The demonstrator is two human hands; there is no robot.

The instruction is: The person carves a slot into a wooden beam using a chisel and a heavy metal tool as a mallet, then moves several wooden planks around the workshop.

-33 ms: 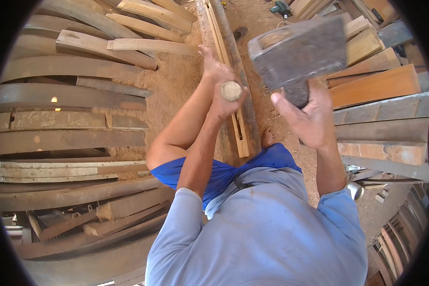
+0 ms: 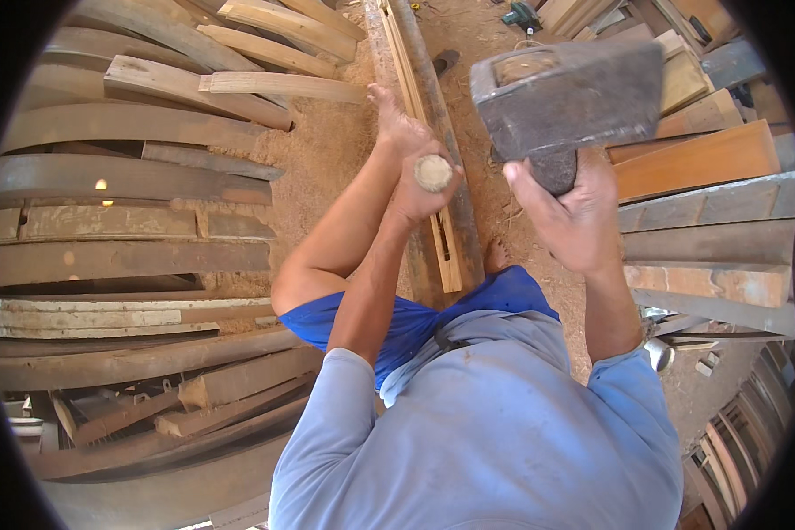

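Note:
My left hand (image 2: pixel 420 196) is closed round the handle of what looks like a chisel (image 2: pixel 433 173). I see its round pale butt end from above; its lower end is hidden beneath my fist. Under that hand a narrow pale wood strip (image 2: pixel 451 276) with slots cut in it lies lengthwise along a thicker beam (image 2: pixel 426 276). In my right hand (image 2: pixel 579 221) is an axe (image 2: pixel 574 97) with a broad dark head, gripped just below the head. It is raised to the right of the chisel, apart from it, and slightly blurred.
My bare foot (image 2: pixel 404 132) rests by the strip, past my left hand. Stacked curved timbers (image 2: pixel 132 181) fill the left side. Boards (image 2: pixel 698 163) are piled on the right. A green power tool (image 2: pixel 521 16) lies at the far end on the sawdust-covered ground (image 2: pixel 318 168).
The axe has shifted a little to the right, its head less blurred. My left hand and the chisel have moved very slightly right and nearer. The wood strip has stayed put.

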